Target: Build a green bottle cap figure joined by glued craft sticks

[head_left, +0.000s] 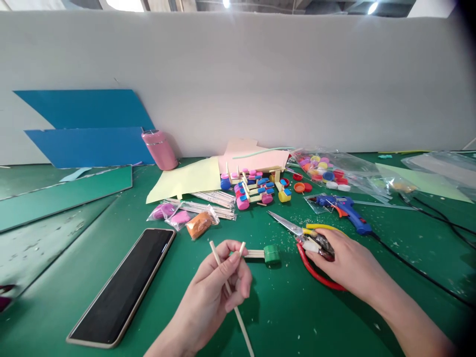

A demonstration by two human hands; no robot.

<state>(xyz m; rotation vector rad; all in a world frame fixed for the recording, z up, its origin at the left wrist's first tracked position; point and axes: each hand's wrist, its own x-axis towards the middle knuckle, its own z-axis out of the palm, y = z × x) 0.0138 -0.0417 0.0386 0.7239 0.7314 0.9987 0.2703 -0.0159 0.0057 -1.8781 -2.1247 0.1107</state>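
Hands are coming first, nearest to us on the green table (282,317). We are seeing the left hand (217,292) pinching a thin wooden stick (227,287) between thumb and fingers; the stick is running slanted from above the fingers down past the palm. The right hand (347,265) is lying curled over the yellow and red handles of the scissors (297,230), fingers pressing down on them, and we cannot tell if it is really gripping. The scissor blades are pointing up and left, lying flat.

Between both hands, a green bottle cap (271,254) glued on short sticks is resting on the table, just beside the left fingertips. Left of the hands a phone (124,285) is lying face up with dark screen.

Going farther, we are finding small clay packets (186,219), a bundle of sticks (208,204), and pink-and-blue cap models (253,188). A blue glue gun (344,208) is lying behind the right hand. Near the white wall (260,74) a pink cup (159,148) is leaning, with blue sheets (89,129) beside it and a bag of caps (327,171) at the right.
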